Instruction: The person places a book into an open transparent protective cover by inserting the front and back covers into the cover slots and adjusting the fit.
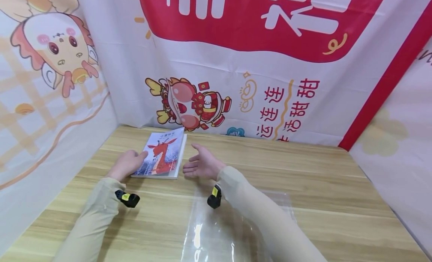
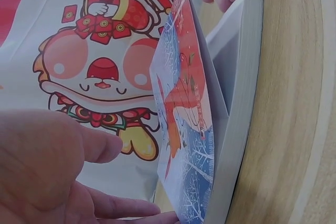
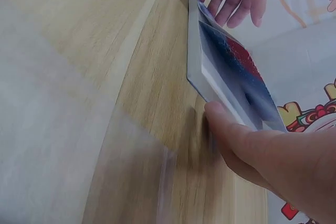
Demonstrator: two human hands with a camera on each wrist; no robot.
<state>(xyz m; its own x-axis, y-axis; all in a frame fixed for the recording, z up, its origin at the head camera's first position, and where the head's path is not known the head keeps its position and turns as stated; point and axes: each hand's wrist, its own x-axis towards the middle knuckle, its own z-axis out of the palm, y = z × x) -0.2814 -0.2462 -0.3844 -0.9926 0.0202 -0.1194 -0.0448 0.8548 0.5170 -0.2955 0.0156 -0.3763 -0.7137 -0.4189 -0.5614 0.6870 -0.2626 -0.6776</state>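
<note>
Below my left hand [image 1: 128,164] and my right hand [image 1: 206,165], wood-grain tabletop [image 1: 324,187]. Ahead of both, white printed banner [image 1: 209,63]: red panel [image 1: 243,27] above, lion-costumed cartoon figure [image 1: 182,102] lying sideways, red Chinese characters [image 1: 297,108] rightward. Left of my left hand, cloth [image 1: 74,130] bearing a pink-cheeked cartoon creature [image 1: 57,40] and orange grid [image 1: 50,121].

Paperback book [image 1: 165,157], one, lying face up on bench [image 1: 303,172], far left part, near the wall hanging. Cover pale lavender to blue, red antlered deer facing left, white bare trees, dark Chinese title up top. Plain white page block. Front cover lifted along right edge, clear gap over the pages; bound along left. Left fingers [image 2: 123,205] at the left edge, right fingers [image 1: 191,168] just beside the right edge.
</note>
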